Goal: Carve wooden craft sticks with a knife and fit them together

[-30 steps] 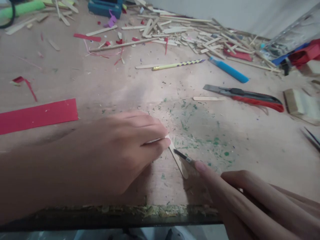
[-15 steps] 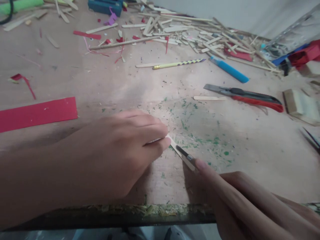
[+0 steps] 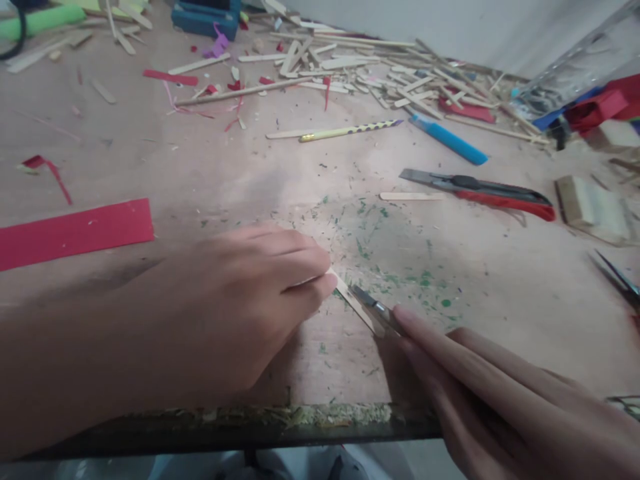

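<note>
Between the thumb and fingers of my left hand is the upper end of a thin wooden craft stick, pinched low over the table near its front edge. The stick slants down to the right, its far part hidden under my fingers. My right hand is closed around a small utility knife. The knife's blade points up and left, lying along the right side of the stick; whether it touches the wood I cannot tell. Green flecks are scattered on the tabletop beside the blade.
A red-and-black box cutter lies at the right beside another craft stick. Behind are a blue pen-like tool, a yellow pencil and piled wooden sticks. A red strip lies left; wood blocks and scissors sit right.
The knife in my right hand has shifted slightly right, off the stick's face toward its side. My left hand keeps its pinch. The whole view has moved a little.
</note>
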`<state>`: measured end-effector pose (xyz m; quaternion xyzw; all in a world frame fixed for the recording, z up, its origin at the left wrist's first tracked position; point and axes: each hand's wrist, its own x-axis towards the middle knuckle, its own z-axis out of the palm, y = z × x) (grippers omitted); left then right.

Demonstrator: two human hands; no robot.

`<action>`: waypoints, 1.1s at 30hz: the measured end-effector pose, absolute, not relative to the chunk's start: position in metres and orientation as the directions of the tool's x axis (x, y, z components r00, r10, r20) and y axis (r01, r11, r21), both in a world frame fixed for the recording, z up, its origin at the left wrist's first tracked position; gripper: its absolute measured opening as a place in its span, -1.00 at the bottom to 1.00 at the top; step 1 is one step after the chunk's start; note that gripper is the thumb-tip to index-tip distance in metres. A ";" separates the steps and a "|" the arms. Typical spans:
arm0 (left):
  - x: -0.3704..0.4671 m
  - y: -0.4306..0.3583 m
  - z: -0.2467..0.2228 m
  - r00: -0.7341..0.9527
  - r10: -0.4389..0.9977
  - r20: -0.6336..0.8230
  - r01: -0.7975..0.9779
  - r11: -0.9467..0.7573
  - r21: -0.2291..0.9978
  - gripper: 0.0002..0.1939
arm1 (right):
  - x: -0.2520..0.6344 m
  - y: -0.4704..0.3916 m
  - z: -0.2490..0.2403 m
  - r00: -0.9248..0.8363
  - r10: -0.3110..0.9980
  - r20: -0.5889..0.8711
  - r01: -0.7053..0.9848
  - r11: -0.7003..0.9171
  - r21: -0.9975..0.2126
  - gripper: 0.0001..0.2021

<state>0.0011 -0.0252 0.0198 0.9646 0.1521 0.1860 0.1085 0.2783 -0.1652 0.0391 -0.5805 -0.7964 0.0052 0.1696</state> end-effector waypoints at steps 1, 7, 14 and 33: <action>0.001 -0.025 0.020 0.887 0.334 0.319 0.253 -0.929 0.269 -0.84 | 0.280 -0.165 0.038 -0.271 0.923 0.274 0.918 0.333 -0.214 -0.57; 0.001 -0.024 0.020 0.891 0.338 0.303 0.260 -0.927 0.271 -0.69 | 0.286 -0.166 0.036 -0.349 0.897 0.271 0.912 0.392 -0.123 -0.61; 0.002 -0.026 0.020 0.887 0.334 0.319 0.255 -0.930 0.263 -0.67 | 0.275 -0.166 0.036 -0.349 0.901 0.257 0.920 0.382 -0.089 -0.58; 0.003 -0.024 0.015 0.872 0.329 0.362 0.260 -0.938 0.228 -0.81 | 0.282 -0.160 0.035 -0.245 0.937 0.248 0.903 0.313 -0.294 -0.58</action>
